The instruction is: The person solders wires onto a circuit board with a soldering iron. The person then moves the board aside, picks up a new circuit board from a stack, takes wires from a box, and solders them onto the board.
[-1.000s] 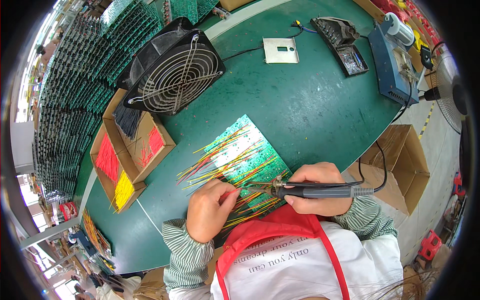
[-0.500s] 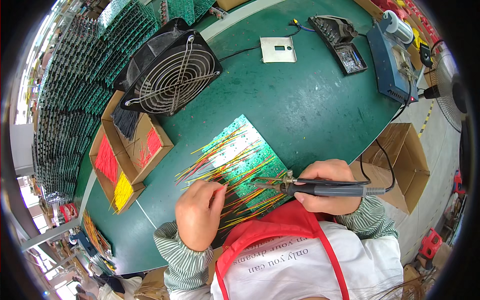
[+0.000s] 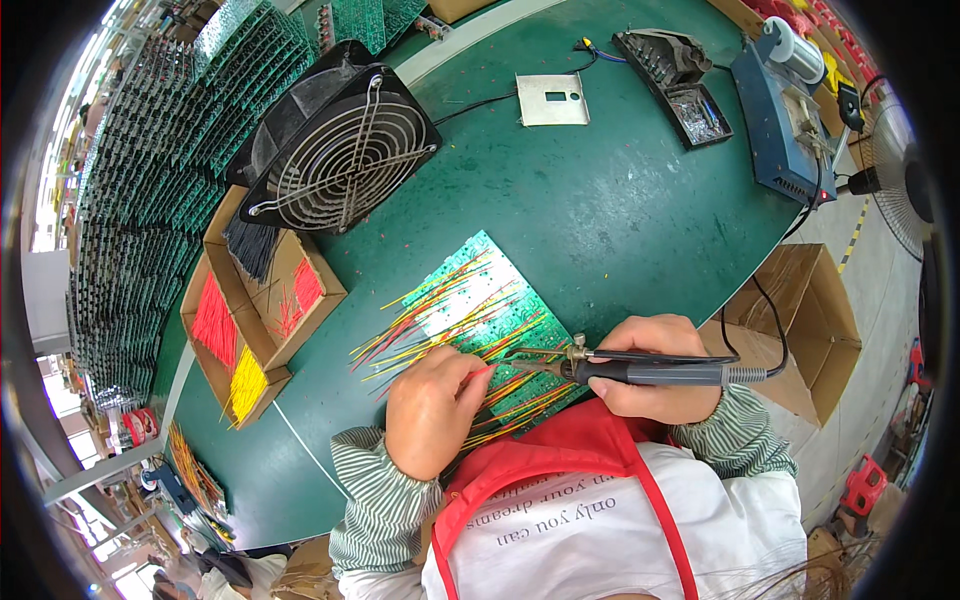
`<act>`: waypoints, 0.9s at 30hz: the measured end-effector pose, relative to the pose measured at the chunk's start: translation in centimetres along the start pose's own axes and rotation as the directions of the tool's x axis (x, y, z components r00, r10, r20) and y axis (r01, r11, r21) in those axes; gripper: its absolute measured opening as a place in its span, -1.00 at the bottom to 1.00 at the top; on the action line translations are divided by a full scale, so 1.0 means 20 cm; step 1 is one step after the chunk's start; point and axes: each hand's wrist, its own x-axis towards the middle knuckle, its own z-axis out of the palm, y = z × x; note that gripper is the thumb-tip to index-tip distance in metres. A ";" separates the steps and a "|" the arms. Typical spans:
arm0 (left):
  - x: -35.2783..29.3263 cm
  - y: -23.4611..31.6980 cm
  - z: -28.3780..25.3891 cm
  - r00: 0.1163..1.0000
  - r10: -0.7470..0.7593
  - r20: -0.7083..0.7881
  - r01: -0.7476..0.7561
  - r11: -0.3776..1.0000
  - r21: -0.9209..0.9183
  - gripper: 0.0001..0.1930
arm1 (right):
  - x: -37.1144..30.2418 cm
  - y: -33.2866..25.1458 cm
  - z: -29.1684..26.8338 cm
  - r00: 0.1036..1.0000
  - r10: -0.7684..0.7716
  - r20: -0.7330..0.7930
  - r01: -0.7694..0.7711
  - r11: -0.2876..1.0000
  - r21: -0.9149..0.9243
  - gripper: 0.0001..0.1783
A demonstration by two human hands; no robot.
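A green circuit board [image 3: 515, 265] lies flat in front of me, with several rows of red, yellow and dark wires [image 3: 425, 315] sticking out over its left side. My right hand [image 3: 655, 370] is wrapped round the grey and black handle of a soldering iron [image 3: 665, 374], which has a thin metal guide tube clamped above its tip. The tip points left, over the board's near part. My left hand [image 3: 432, 405] is closed in a pinch close to that tip, with a short bit of red wire [image 3: 488, 371] showing at the fingertips. Most of that wire is hidden by the fingers.
Left of the board stands a divided cardboard box [image 3: 275, 350] of red, yellow and black wires. Behind it are a black fan [image 3: 345, 150] and stacked circuit boards [image 3: 150, 170]. A white plate [image 3: 553, 100], black tray [image 3: 690, 105] and blue solder station [image 3: 785, 130] sit at the back.
My left hand has moved right and slightly up, bringing its pinched fingertips close to the iron's tip. My right hand and the soldering iron have barely moved.
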 end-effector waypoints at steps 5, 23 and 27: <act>0.01 0.01 0.00 1.000 0.018 -0.004 -0.018 0.999 0.041 -0.91 | 0.00 0.00 -0.01 1.000 0.008 0.001 -0.008 1.000 -0.002 -0.81; 0.05 0.10 0.00 0.999 0.045 0.014 -0.045 0.998 0.043 -0.90 | -0.05 -0.02 -0.11 0.997 0.003 -0.072 -0.007 0.999 -0.045 -0.80; 0.07 0.08 0.03 0.998 0.060 -0.003 -0.060 0.996 0.061 -0.90 | -0.05 -0.02 -0.10 0.996 0.039 -0.076 -0.040 0.999 -0.016 -0.80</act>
